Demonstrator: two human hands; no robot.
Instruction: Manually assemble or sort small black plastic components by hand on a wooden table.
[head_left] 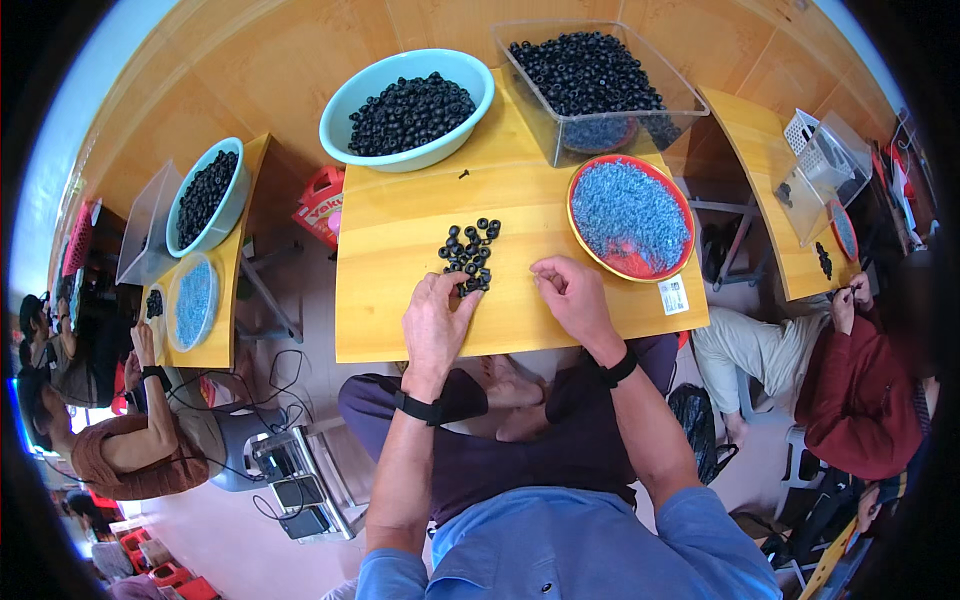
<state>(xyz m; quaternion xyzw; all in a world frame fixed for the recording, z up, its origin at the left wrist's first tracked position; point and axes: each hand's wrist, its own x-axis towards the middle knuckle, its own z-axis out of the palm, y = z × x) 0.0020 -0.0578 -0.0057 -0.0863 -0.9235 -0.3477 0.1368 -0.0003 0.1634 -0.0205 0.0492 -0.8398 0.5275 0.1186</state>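
Pile of black rings [468, 250]: loose on the yellow table [385, 275], ahead of the person and left of its middle; the rings lie close together, several with their holes showing.
Left hand [435, 310]: fingers and thumb bent at the near edge of the pile, touching it; whether a ring is pinched between them cannot be told.
Right hand [575, 297]: curled above the table, apart from the pile; fingertips drawn toward the thumb, but whether they meet or pinch anything cannot be told.
Progress (judged): a small batch is out for handling; among these rings no finished group can be told from an unhandled one.
Remainder (judged): considerable, if the heaped containers are stock; which of them, if any, holds finished pieces is unclear.
Small dark piece [463, 174]: alone, beyond the pile.
Red basin [628, 262]: right of the pile, yellow-rimmed, well filled with small blue-grey pieces [630, 205]; its red inside shows at the near side.
Pale blue bowl [410, 160]: at the far left corner, heaped with black pieces.
Clear box [672, 85]: at the far right corner, likewise holding many.
Neighbours: one person [130, 445] at a table to the left, another [860, 400] to the right.
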